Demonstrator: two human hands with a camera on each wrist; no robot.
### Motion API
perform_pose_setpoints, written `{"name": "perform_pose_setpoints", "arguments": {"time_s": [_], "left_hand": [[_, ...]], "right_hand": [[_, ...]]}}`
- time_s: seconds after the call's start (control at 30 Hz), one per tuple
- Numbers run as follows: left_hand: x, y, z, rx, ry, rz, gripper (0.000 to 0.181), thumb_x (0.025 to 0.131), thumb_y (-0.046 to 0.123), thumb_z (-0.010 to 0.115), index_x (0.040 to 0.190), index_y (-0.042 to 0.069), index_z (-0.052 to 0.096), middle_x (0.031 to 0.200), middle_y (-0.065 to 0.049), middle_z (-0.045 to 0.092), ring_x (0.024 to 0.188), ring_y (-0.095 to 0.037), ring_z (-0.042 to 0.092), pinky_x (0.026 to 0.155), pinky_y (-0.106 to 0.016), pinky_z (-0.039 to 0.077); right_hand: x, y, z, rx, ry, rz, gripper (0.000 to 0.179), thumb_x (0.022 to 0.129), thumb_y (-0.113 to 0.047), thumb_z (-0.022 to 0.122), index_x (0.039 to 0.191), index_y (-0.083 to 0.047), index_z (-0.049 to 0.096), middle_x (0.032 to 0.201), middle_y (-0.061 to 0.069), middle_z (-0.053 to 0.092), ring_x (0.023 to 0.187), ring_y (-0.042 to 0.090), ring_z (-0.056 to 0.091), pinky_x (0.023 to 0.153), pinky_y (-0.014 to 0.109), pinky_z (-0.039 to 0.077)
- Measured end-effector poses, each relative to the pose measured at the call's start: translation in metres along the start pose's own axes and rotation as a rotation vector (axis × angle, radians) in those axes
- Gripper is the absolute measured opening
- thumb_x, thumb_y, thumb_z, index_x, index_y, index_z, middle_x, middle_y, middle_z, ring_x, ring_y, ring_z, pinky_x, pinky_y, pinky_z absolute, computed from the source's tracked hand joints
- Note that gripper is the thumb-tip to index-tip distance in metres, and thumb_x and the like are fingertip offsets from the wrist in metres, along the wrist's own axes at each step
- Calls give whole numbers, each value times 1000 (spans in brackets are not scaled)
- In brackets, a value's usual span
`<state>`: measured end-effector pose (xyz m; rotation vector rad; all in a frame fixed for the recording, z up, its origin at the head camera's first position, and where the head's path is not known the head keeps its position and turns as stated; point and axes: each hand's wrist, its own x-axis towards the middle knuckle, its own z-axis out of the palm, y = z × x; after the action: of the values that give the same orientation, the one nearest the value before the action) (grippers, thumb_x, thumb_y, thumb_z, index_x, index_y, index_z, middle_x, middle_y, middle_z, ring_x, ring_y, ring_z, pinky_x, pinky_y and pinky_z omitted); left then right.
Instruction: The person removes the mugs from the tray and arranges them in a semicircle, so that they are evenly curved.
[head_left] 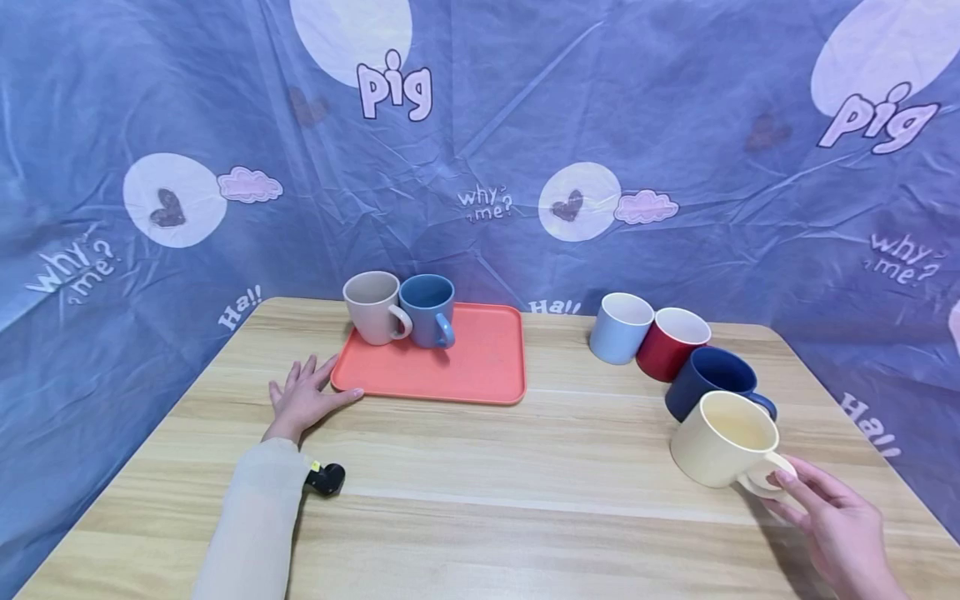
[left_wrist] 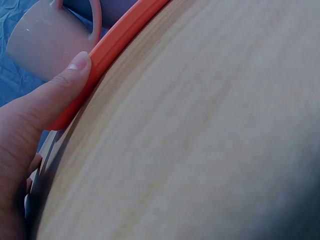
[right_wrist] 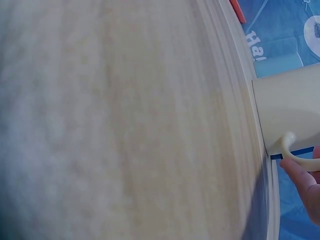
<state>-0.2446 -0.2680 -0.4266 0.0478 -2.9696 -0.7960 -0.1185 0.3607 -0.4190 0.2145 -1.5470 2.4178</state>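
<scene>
A left hand (head_left: pixel 303 402), fingers spread and thumb against the rim, rests at the near left corner of a coral tray (head_left: pixel 480 358), whose long axis runs left to right across a wood-grain table (head_left: pixel 487 508). Two upright mugs share the tray's left half: a pale gray mug (head_left: pixel 369 315), handle pointing right and toward the viewer, and a blue mug (head_left: pixel 420 323), handle turned toward the viewer. At right, a light-blue cup (head_left: pixel 615 340), a white-lined red cup (head_left: pixel 662 354) and a navy mug (head_left: pixel 686 396), its handle to the right, form a slanting row. At its near end, a cream mug (head_left: pixel 705 450) stands nearly upright, mouth up, its handle pointing right and nearward, pinched by the right hand (head_left: pixel 843 521); whether its base touches the table cannot be told.
</scene>
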Motion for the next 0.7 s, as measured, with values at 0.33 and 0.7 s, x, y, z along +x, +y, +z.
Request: {"name": "perform_pose_setpoints", "arguments": {"time_s": [0.33,0.7], "left_hand": [[-1,0,0,2,3,0,96,63,69,55,136,13,28,137,-27,13,124,-44,-1,85,-63,-13],[-1,1,-1,9,4,-2,95,64,68,54,136,13,28,137,-27,12,124,-44,-1,85,-63,-14]], "right_hand": [[8,-5,-14,-193,-28,62,42,85,12,42,116,-12,56,101,-3,61,89,4,56,64,21,48],[47,-41,6,-243,70,-68,41,80,14,51,116,-6,56,96,0,64,85,7,59,63,18,47]]}}
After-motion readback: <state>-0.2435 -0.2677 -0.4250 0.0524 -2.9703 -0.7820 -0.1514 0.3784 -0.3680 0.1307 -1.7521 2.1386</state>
